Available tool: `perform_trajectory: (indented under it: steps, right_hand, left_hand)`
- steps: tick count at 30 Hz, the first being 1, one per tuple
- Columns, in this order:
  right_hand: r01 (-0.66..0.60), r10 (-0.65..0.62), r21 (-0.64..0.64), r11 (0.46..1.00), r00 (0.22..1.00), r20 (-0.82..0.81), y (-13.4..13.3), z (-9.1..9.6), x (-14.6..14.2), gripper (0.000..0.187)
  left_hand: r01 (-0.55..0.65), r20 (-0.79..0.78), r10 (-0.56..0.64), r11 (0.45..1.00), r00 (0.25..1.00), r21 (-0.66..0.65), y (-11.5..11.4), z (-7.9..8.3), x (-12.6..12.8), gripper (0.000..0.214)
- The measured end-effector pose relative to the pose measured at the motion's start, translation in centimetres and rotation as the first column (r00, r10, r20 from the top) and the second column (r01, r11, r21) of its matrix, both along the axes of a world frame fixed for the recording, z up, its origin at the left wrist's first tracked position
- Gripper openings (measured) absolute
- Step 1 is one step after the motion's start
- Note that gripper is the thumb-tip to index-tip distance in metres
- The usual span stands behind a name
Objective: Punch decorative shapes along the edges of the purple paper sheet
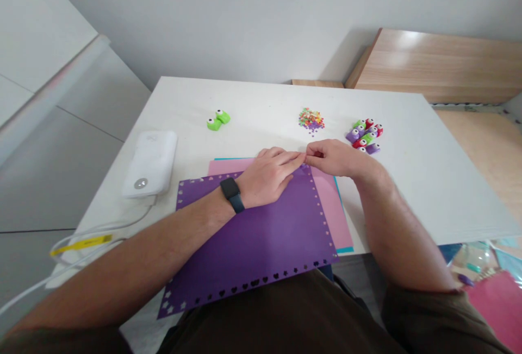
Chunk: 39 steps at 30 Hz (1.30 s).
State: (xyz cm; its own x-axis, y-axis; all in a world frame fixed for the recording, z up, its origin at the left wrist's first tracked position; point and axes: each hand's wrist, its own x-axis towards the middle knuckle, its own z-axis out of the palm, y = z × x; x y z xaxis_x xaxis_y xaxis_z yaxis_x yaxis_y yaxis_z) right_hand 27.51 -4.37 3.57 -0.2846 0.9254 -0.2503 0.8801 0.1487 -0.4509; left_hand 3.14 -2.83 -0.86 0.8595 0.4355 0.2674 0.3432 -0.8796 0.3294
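Observation:
A purple paper sheet (261,234) with punched shapes along its edges lies in front of me on a pink sheet (328,196) and a teal sheet (345,249). My left hand (269,174) rests flat on the purple sheet's far part, fingers stretched toward its far right corner. My right hand (334,158) is pinched at that same corner, fingertips meeting those of the left hand. What the pinch holds is too small to make out. A dark watch (232,193) is on my left wrist.
A green craft punch (218,119) sits at the far left of the white table (428,180). A heap of coloured confetti (311,119) and several small punches (365,136) lie beyond my hands. A white device (151,162) with cables is at the left. Wooden boards (432,66) stand behind.

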Motion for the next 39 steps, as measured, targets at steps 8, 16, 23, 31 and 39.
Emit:
perform_trajectory:
  steps: [8, 16, 23, 31, 39]
  right_hand:
    - [0.020, -0.020, -0.006, 1.000, 1.000, 0.011, -0.01, -0.05, -0.17, 0.036]
    - [0.007, -0.007, 0.007, 1.000, 0.999, 0.034, 0.02, -0.08, -0.26, 0.036]
    - [0.002, -0.003, 0.010, 1.000, 0.999, 0.034, 0.06, -0.28, -0.15, 0.037]
    - [0.003, -0.003, -0.002, 1.000, 1.000, 0.019, 0.10, -0.20, -0.16, 0.038]
    - [0.022, -0.022, -0.017, 1.000, 0.999, 0.037, 0.19, -0.25, -0.37, 0.037]
  left_hand:
    - [-0.009, -0.025, 0.009, 1.000, 1.000, 0.021, -0.02, 0.34, 0.22, 0.050]
    - [-0.014, -0.046, 0.016, 0.999, 0.999, 0.039, -0.04, 0.22, 0.34, 0.048]
    - [-0.013, -0.046, 0.015, 0.998, 0.999, 0.056, -0.07, 0.26, 0.42, 0.047]
    - [-0.012, -0.055, 0.015, 0.998, 0.998, 0.064, -0.23, 0.34, 0.55, 0.047]
    - [-0.010, -0.064, 0.014, 0.999, 0.998, 0.049, -0.27, 0.31, 0.62, 0.050]
